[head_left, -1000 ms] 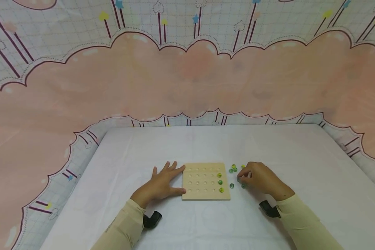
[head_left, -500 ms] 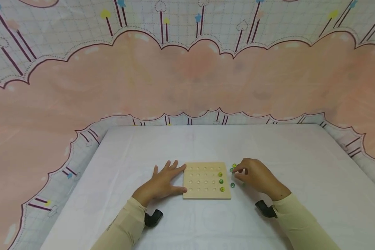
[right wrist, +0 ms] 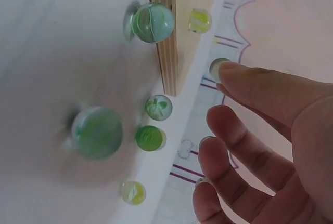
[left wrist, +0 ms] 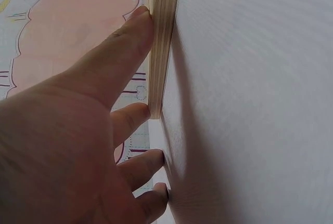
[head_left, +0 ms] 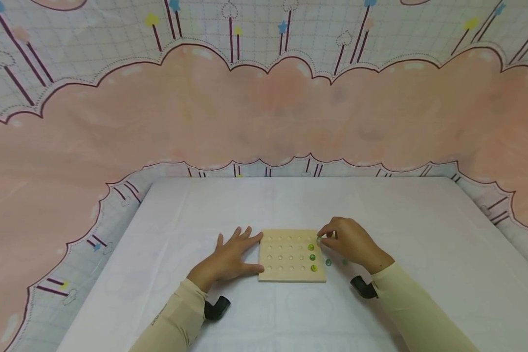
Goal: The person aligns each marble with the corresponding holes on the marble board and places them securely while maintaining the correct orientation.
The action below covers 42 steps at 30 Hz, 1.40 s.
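A pale wooden board (head_left: 286,276) with rows of shallow round hollows lies on the table. Its right column holds a yellow marble (head_left: 311,247), a green marble (head_left: 312,257) and another yellow marble (head_left: 314,268). My left hand (head_left: 226,261) rests at the board's left edge, fingers spread, thumb and index fingertip touching it. Over the far right corner, my right hand (head_left: 354,244) pinches a glass marble (right wrist: 216,68) between thumb and index finger, mostly covered by the thumb in the right wrist view. The marble appears raised above the board's surface.
Loose marbles lie right of the board, among them a green marble (head_left: 328,262), a dark green one (right wrist: 151,138) and a yellow one (right wrist: 133,193). White cloth covers the table (head_left: 193,205). A patterned backdrop (head_left: 264,112) rises behind it.
My right hand has moved left from the loose marbles to the board's far right corner, bringing a marble. My left hand has stayed at the board's edge.
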### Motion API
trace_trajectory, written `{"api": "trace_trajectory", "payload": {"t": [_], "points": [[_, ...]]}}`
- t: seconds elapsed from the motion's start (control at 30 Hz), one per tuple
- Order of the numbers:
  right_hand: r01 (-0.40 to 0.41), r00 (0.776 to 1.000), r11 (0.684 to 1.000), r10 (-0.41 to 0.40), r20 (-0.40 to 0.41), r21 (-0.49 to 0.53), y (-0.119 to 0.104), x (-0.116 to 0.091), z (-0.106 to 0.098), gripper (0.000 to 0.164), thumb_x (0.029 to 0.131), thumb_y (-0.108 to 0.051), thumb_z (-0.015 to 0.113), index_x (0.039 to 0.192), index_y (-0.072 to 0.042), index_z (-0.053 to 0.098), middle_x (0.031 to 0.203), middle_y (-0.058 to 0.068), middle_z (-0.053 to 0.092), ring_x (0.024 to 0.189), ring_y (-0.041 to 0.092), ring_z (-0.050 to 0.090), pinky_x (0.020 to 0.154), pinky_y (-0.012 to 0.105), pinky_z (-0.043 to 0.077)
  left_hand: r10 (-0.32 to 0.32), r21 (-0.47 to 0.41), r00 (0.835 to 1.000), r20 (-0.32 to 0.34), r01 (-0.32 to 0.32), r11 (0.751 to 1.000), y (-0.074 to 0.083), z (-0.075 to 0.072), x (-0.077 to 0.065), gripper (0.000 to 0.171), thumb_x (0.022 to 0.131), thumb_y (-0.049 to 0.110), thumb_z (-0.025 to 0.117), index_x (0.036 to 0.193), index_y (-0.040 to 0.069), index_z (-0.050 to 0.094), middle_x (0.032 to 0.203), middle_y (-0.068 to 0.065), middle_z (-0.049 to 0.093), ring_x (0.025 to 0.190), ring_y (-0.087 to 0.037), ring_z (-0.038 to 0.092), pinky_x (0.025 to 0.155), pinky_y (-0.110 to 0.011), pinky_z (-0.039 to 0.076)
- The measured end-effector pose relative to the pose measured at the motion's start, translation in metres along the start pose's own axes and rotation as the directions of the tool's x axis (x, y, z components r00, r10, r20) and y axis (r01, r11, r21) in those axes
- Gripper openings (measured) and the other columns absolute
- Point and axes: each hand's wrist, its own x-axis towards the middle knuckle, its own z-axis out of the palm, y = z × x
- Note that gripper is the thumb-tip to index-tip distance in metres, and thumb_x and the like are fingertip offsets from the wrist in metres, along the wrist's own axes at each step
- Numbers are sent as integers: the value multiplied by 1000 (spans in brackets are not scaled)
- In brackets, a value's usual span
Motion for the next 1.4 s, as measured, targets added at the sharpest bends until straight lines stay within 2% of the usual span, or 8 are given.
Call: {"api": "trace_trajectory", "payload": {"t": [0.23, 0.47, 0.63, 0.83, 1.4], "points": [[10, 1000, 1000, -9, 17, -9, -5, 10, 4, 13, 86, -10, 77, 99, -13, 80, 84, -2, 65, 72, 13, 53, 64, 26, 46, -1, 9, 1000, 1, 1, 1000, -1, 0, -1, 87, 81, 51, 78, 155, 29, 38, 166, -10, 22, 157, -35, 6, 120, -68, -7], [-25, 999, 999, 26, 37, -23, -12, 17, 7, 12, 86, -12, 78, 98, -14, 81, 85, -2, 66, 78, 16, 56, 71, 30, 49, -1, 18, 1000, 1, 1, 1000, -1, 0, -3, 88, 81, 52, 78, 155, 30, 38, 166, -10, 22, 157, -34, 7, 120, -67, -7], [-21, 998, 1000, 22, 61, -22, -13, 20, 9, 12, 86, -12, 77, 97, -14, 81, 86, -2, 66, 80, 16, 56, 72, 32, 49, -7, 25, 1000, 3, 7, 1000, -1, 1, -4, 88, 81, 52, 78, 155, 30, 37, 167, -9, 22, 157, -34, 7, 121, -66, -6], [-37, 996, 999, 40, 79, -39, -13, 22, 12, 12, 86, -14, 77, 98, -15, 81, 87, -2, 66, 80, 16, 56, 73, 31, 51, -1, 22, 1000, -6, 1, 1000, 0, 0, -4, 87, 81, 51, 78, 155, 29, 38, 166, -10, 23, 157, -34, 8, 121, -67, -5], [-8, 996, 1000, 10, 92, -19, -14, 21, 12, 14, 87, -10, 76, 100, -13, 80, 85, -1, 66, 76, 15, 55, 66, 27, 48, -6, 25, 1000, -9, 6, 1000, 1, 0, -4, 87, 80, 50, 79, 155, 28, 39, 166, -11, 24, 157, -35, 9, 120, -67, -5]]}}
